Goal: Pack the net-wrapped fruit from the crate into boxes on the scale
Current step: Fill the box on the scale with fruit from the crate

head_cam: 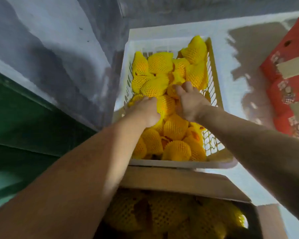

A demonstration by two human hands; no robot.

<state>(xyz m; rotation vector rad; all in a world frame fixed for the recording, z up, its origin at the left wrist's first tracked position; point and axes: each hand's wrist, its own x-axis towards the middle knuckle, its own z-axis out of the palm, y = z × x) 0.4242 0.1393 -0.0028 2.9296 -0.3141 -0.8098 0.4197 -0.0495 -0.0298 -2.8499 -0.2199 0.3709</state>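
No text, number or brand can be read anywhere in this view. The red cartons (290, 69) at the right edge carry pale printed patches and darker marks, but they are too blurred to make out as letters or figures. The white crate (219, 94) and the cardboard box (179, 181) show no legible marking.

A grey, blotchy wall (55, 49) is seen at left, with a dark green panel (16, 121) below it. The pale floor (235, 66) is brightly lit.
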